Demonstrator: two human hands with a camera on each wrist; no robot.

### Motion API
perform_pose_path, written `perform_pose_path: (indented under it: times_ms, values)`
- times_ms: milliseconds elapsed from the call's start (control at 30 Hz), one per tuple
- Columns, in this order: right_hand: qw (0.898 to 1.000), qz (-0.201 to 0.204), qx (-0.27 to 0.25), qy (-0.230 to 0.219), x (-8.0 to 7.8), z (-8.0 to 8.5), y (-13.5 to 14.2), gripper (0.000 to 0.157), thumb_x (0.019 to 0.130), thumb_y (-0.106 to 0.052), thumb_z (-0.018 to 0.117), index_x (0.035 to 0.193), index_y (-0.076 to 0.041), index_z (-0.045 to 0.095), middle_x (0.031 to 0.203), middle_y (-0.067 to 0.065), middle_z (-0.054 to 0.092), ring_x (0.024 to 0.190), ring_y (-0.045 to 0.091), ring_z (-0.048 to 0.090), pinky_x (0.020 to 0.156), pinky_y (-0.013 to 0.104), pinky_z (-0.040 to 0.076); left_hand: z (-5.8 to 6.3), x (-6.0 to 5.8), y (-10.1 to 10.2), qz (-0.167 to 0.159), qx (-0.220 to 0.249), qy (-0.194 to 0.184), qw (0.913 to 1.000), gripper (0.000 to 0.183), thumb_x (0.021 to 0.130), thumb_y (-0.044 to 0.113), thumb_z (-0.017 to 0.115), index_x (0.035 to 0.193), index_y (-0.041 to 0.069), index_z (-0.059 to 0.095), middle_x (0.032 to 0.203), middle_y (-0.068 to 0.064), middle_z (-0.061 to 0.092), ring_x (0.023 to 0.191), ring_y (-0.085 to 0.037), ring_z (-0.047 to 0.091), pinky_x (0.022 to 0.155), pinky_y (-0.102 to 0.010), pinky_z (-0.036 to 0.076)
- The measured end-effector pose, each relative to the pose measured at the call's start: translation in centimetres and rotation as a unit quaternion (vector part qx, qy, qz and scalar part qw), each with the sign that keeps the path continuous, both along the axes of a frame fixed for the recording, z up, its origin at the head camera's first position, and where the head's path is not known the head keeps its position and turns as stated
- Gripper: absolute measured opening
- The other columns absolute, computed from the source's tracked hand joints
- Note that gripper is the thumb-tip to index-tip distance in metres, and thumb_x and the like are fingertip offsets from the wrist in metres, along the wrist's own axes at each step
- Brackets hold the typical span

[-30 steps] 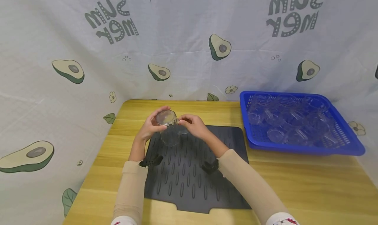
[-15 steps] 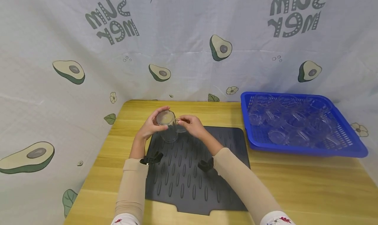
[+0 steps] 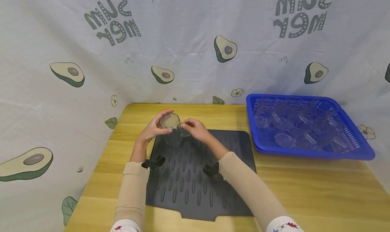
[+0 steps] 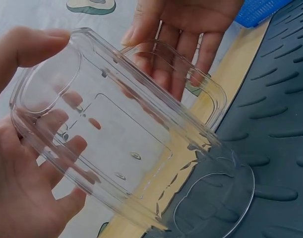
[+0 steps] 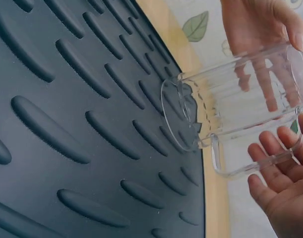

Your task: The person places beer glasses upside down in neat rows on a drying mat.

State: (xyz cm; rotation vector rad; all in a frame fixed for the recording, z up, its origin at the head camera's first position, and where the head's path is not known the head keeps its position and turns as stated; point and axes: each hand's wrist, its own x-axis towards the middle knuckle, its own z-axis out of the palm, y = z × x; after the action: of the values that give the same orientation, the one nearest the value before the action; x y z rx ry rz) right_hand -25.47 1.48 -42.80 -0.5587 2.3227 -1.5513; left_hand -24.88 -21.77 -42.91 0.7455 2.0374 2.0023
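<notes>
A clear glass mug [image 3: 175, 138] is upside down above the back left corner of a dark ridged mat [image 3: 189, 191]. My left hand [image 3: 152, 130] grips it near its upturned base, thumb on the near side and fingers [image 4: 52, 124] spread behind the glass. My right hand [image 3: 197, 129] holds the mug's handle [image 5: 233, 173] between thumb and fingers. In the left wrist view the mug tilts, its wide rim [image 4: 252, 183] close over the mat's edge.
A blue plastic basket [image 3: 304, 154] full of several clear glass mugs [image 3: 284, 139] stands at the back right of the wooden table [image 3: 292, 191]. A white avocado-print curtain [image 3: 189, 46] hangs behind and to the left.
The mug has tipped slightly, its rim end shifting a little back toward the far edge. My right forearm has drifted slightly left; both hands keep their hold.
</notes>
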Motion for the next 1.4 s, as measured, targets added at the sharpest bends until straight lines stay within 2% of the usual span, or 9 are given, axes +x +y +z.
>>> perform_pose_path:
  times_ms: [133, 267, 500, 633, 733, 833, 1067, 1233, 1400]
  values:
    - [1.0, -0.002, 0.001, -0.017, 0.0, -0.4, 0.5, 0.045, 0.101, -0.026, 0.055, 0.138, 0.0, 0.051, 0.134, 0.018, 0.055, 0.125, 0.032, 0.051, 0.101, 0.047, 0.043, 0.3, 0.4, 0.1, 0.034, -0.036, 0.009, 0.9987, 0.084, 0.081, -0.007, 0.069, 0.152, 0.002, 0.025, 0.155, -0.02, 0.024, 0.137, -0.033, 0.031, 0.112, -0.053, 0.021]
    - [1.0, -0.002, -0.004, -0.013, 0.2, -0.6, 1.4, 0.051, 0.1, -0.024, 0.057, 0.143, 0.0, 0.044, 0.136, 0.018, 0.052, 0.126, 0.033, 0.049, 0.101, 0.047, 0.043, 0.5, 1.1, 0.0, 0.081, -0.06, 0.025, 0.9946, 0.089, 0.081, -0.005, 0.071, 0.154, 0.005, 0.022, 0.159, -0.015, 0.022, 0.145, -0.031, 0.019, 0.115, -0.059, 0.006]
    - [1.0, -0.014, -0.018, 0.004, 1.3, -0.2, 4.9, 0.049, 0.1, -0.02, 0.058, 0.141, 0.002, 0.045, 0.135, 0.019, 0.052, 0.126, 0.033, 0.049, 0.103, 0.047, 0.042, 0.6, 3.5, -0.9, 0.177, -0.092, 0.031, 0.9794, 0.09, 0.081, -0.005, 0.073, 0.154, 0.005, 0.023, 0.158, -0.014, 0.023, 0.146, -0.029, 0.016, 0.116, -0.058, 0.005]
    - [0.999, -0.028, -0.035, 0.014, 2.3, 0.1, 7.0, 0.047, 0.1, -0.019, 0.058, 0.14, 0.004, 0.046, 0.136, 0.023, 0.051, 0.127, 0.036, 0.048, 0.103, 0.047, 0.041, 2.3, 5.7, -0.9, 0.212, -0.085, 0.038, 0.9729, 0.09, 0.081, -0.008, 0.072, 0.153, -0.001, 0.019, 0.158, -0.021, 0.02, 0.145, -0.035, 0.017, 0.117, -0.055, 0.007]
    - [0.998, -0.036, -0.056, 0.019, 3.1, 0.1, 8.1, 0.046, 0.1, -0.017, 0.057, 0.138, 0.007, 0.046, 0.134, 0.026, 0.052, 0.125, 0.038, 0.049, 0.103, 0.048, 0.041, 3.1, 7.5, -0.6, 0.233, -0.083, 0.048, 0.9678, 0.09, 0.081, -0.008, 0.071, 0.152, -0.005, 0.017, 0.157, -0.025, 0.02, 0.144, -0.039, 0.017, 0.115, -0.058, 0.008]
    - [0.996, -0.047, -0.077, 0.019, 3.9, 0.1, 8.8, 0.044, 0.1, -0.016, 0.057, 0.136, 0.008, 0.048, 0.13, 0.026, 0.054, 0.123, 0.038, 0.051, 0.104, 0.05, 0.04, 2.0, 8.7, -0.4, 0.259, -0.08, 0.045, 0.9615, 0.09, 0.081, -0.006, 0.072, 0.153, -0.004, 0.018, 0.157, -0.022, 0.022, 0.144, -0.036, 0.018, 0.116, -0.057, 0.01]
    - [0.992, -0.063, -0.107, 0.031, 6.4, 0.2, 10.4, 0.039, 0.1, -0.014, 0.058, 0.132, 0.007, 0.052, 0.128, 0.026, 0.057, 0.122, 0.036, 0.053, 0.103, 0.041, 0.043, -2.8, 11.4, -0.2, 0.313, -0.079, 0.022, 0.9462, 0.081, 0.084, 0.001, 0.075, 0.151, 0.002, 0.029, 0.153, -0.013, 0.036, 0.141, -0.029, 0.029, 0.116, -0.054, 0.015]
    - [0.985, -0.085, -0.147, 0.038, 8.3, 0.2, 11.9, 0.036, 0.099, -0.008, 0.057, 0.13, 0.008, 0.053, 0.126, 0.032, 0.055, 0.119, 0.036, 0.054, 0.094, 0.024, 0.048, -4.2, 13.8, 0.6, 0.319, -0.116, 0.02, 0.9405, 0.074, 0.083, 0.007, 0.077, 0.146, 0.001, 0.038, 0.147, -0.015, 0.045, 0.138, -0.031, 0.035, 0.113, -0.058, 0.019]
    - [0.974, -0.108, -0.192, 0.06, 9.7, 0.7, 13.3, 0.034, 0.099, -0.004, 0.055, 0.128, 0.014, 0.051, 0.12, 0.024, 0.06, 0.113, 0.02, 0.059, 0.09, 0.021, 0.05, -5.2, 15.5, 1.5, 0.317, -0.163, 0.02, 0.9342, 0.072, 0.084, 0.01, 0.077, 0.145, 0.001, 0.04, 0.146, -0.017, 0.046, 0.138, -0.033, 0.035, 0.113, -0.056, 0.023]
